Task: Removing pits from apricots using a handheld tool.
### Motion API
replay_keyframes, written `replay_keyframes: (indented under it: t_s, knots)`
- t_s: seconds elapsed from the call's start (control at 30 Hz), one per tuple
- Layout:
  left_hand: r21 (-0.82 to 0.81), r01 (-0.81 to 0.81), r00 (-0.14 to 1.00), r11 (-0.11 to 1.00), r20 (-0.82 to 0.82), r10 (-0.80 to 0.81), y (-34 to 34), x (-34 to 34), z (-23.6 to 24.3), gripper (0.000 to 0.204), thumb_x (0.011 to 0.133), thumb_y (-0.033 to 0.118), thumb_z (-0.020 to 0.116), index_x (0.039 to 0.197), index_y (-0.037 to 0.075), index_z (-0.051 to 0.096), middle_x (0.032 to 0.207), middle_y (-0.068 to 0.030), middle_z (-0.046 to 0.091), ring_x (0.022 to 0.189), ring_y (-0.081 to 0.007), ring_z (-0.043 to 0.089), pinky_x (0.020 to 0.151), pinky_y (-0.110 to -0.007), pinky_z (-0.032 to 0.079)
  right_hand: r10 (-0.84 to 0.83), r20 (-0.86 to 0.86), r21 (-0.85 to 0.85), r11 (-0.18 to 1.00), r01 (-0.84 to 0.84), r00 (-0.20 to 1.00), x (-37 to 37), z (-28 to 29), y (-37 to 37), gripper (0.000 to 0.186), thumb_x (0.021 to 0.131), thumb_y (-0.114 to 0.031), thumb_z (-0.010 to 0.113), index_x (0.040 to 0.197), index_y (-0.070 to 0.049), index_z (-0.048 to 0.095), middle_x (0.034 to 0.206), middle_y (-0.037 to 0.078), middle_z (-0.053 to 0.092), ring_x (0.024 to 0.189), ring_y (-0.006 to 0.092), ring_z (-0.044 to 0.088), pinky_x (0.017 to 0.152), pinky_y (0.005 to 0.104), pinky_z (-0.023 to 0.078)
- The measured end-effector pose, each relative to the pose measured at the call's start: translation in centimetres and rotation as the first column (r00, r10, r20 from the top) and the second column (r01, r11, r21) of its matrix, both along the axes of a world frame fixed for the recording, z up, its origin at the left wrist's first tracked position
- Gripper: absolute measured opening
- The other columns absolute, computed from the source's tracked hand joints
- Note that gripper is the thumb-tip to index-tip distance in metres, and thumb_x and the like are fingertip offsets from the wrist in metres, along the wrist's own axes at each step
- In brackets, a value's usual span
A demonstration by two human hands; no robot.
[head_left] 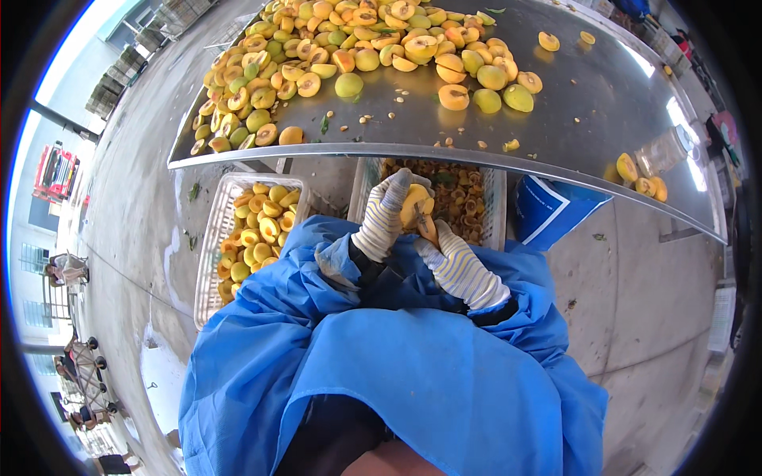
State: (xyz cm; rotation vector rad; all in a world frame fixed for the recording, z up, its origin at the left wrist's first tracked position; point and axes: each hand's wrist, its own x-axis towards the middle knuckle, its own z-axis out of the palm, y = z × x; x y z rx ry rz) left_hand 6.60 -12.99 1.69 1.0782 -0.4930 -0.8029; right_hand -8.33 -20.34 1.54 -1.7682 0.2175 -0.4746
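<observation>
My left hand (pixel 382 216), in a striped knit glove, is closed around a yellow peach half (pixel 414 203) and holds it up over my lap. In my right hand (pixel 467 270), gloved the same way, is a small pitting knife (pixel 427 228) with a wooden-looking handle. Its metal end meets the lower side of the peach; how deep it goes is hidden. Just beyond my hands stands a white crate (pixel 498 208) with many brown pits and scraps (pixel 464 186). On my left, another white crate (pixel 208 262) holds yellow peach halves (pixel 258 230).
A metal table (pixel 556 103) spans the far side, its raised edge close beyond my hands. Piled on it are many peach halves (pixel 317 47). A clear jar (pixel 665 151) lies near its right end. Below hangs a blue bag (pixel 556 208). Other people (pixel 67 270) are far left.
</observation>
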Motion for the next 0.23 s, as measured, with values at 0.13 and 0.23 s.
replay_keyframes:
  t_s: [0.13, 0.23]
  knots:
    - [0.159, 0.169, 0.985, 0.973, -0.070, -0.160, 0.1, 1.7, 0.4, 0.077, 0.085, 0.070, 0.051, 0.112, -0.001, 0.063, 0.101, -0.0138, 0.066, 0.092, -0.0219, 0.064, 0.085, -0.035, 0.053, 0.249, -0.223, 0.625, 0.779, -0.058, 0.942, -0.3, 3.3, -1.0, 0.034, 0.098, -0.016, 0.054, 0.129, -0.002, 0.048, 0.106, 0.007, 0.058, 0.091, 0.0131, 0.054, 0.083, 0.0260, 0.047]
    - [-0.057, 0.014, 0.998, 0.998, -0.065, -0.018, -0.5, 0.1, -0.1, 0.084, 0.086, 0.071, 0.048, 0.130, -0.001, 0.051, 0.124, -0.0156, 0.058, 0.113, -0.0237, 0.056, 0.101, -0.035, 0.044, 0.176, -0.232, 0.638, 0.770, 0.013, 0.957, 0.1, 2.2, -1.0, 0.044, 0.098, -0.017, 0.056, 0.137, -0.003, 0.043, 0.117, 0.008, 0.057, 0.100, 0.0108, 0.054, 0.087, 0.0217, 0.046]
